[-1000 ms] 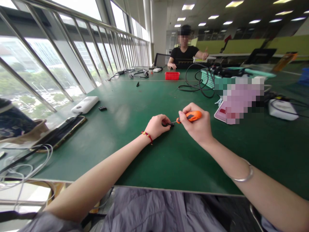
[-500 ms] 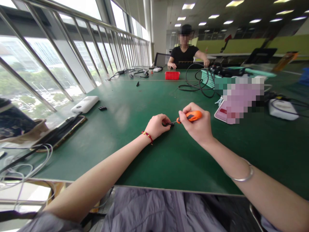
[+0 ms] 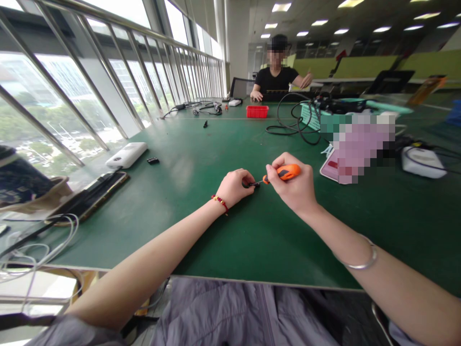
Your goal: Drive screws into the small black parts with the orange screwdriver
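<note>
Left side of the green tabletop, I see a white, rounded rectangular plastic box, then a small black block just beside it. Mid-scene, left hand is curled, thumb and fingers pinching a small black part down at the table. To its right, an orange-and-black-handled screwdriver points left, metal shaft reaching that part; I can't tell exact tip contact. Right hand is closed around the handle. Far right, I've got a teal plastic basket.
</note>
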`<state>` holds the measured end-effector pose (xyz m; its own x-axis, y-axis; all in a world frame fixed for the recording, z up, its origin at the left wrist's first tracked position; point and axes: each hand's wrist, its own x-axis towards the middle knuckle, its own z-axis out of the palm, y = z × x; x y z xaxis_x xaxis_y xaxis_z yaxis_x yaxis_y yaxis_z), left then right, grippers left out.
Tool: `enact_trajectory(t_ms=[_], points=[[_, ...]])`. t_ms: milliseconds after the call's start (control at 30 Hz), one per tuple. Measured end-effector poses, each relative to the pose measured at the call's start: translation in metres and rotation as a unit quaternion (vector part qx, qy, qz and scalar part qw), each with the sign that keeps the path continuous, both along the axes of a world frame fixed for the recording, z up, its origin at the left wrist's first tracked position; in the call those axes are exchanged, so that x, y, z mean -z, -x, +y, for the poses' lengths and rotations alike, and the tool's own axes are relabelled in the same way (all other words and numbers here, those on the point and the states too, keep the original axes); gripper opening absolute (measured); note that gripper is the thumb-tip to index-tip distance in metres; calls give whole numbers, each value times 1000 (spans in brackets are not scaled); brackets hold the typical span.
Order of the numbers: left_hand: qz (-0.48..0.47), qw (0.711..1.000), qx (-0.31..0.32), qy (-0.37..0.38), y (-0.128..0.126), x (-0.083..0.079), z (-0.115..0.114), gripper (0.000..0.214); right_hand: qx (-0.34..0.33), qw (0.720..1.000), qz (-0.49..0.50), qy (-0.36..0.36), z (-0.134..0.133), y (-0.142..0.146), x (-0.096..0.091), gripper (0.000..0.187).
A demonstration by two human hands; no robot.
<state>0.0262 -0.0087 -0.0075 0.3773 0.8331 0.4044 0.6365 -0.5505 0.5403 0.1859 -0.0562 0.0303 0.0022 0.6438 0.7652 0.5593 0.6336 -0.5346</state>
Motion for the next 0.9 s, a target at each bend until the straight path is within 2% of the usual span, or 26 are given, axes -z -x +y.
enact_trajectory(t_ms=[367,500,633,733,800,900], points=[[2,1000,-2,1,-1,0,-1,9,6,1000,3,7,-1,1,-1,22],[4,1000,-3,-5,0,0,0,8,-1,1000,11,29,-1,1,-1,13],[3,1000,-5,-3,-1,0,0,9,-40,999,16,1,1,-1,2,35],[2,1000,-8,-5,-1,0,-1,9,-31,999,6,-1,2,0,1,40],[2,1000,-9,-10,-1,-1,-2,9,-12,1000,-8,27,0,1,-1,37],[6,1000,-5,-9,-1,-1,-2,7,13,998,-10,62,-2,3,-4,21]])
